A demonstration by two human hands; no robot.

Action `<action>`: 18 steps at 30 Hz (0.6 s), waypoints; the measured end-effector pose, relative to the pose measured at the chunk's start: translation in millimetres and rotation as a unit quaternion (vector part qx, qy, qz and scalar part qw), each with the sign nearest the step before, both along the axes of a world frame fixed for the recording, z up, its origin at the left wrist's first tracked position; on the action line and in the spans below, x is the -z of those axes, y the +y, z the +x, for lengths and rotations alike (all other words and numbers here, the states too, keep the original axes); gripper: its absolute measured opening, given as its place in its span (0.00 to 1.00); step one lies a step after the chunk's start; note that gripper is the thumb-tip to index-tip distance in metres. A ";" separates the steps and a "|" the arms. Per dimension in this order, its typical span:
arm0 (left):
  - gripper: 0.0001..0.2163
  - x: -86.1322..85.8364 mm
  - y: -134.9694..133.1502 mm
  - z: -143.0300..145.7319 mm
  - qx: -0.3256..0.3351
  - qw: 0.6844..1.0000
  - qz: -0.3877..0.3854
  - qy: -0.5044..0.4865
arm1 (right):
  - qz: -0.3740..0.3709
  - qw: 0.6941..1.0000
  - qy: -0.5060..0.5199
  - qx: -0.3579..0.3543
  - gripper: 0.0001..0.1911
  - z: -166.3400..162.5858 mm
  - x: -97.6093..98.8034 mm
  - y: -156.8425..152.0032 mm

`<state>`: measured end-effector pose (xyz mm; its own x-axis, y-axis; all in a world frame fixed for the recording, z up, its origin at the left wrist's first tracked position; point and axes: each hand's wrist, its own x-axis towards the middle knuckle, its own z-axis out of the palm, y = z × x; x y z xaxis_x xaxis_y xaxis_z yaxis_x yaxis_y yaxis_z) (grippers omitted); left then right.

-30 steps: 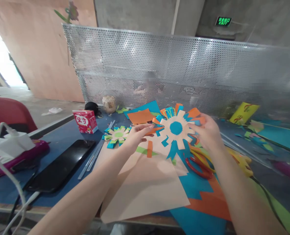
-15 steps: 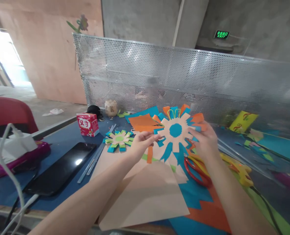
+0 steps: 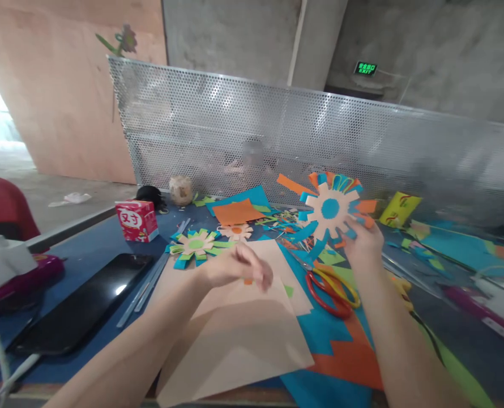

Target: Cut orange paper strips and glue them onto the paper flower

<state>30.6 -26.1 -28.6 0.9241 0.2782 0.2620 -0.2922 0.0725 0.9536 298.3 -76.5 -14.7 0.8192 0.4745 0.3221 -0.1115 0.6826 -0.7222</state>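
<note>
My right hand (image 3: 364, 241) holds up a paper flower (image 3: 351, 198) by its lower right edge. The flower has a blue serrated centre, beige petals, and blue and orange looped strips behind; one orange strip sticks out to the upper left. My left hand (image 3: 246, 269) hovers over a beige paper sheet (image 3: 235, 340), its fingers loosely bent and slightly blurred, with no object visible in them. Just below it, part of a small orange paper strip (image 3: 247, 281) shows. Red and yellow-handled scissors (image 3: 330, 294) lie between the hands. A second, green-centred flower (image 3: 195, 245) lies to the left.
A black phone (image 3: 82, 306), clear glue sticks (image 3: 145, 289) and a red box (image 3: 136, 221) are on the left. Orange paper (image 3: 239, 212) and cut scraps lie behind. A yellow packet (image 3: 400, 209) stands right, before the perforated metal screen (image 3: 218, 124).
My left hand has let go of the flower and dropped toward the beige sheet. My right hand has raised the flower away from it. The view has shifted slightly right.
</note>
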 end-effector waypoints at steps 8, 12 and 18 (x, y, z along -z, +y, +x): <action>0.07 -3.7 -20.8 -3.1 0.182 0.960 0.021 0.211 | 0.006 0.998 -0.025 -0.065 0.15 0.4 -0.5 -3.7; 0.24 -11.0 -33.7 4.0 0.262 0.936 0.018 0.232 | -0.006 0.989 -0.086 -0.118 0.16 -11.3 -4.1 -7.4; 0.13 -7.1 -34.2 11.0 0.145 0.975 0.071 0.152 | -0.031 0.982 -0.126 -0.138 0.17 -23.5 -10.7 -15.1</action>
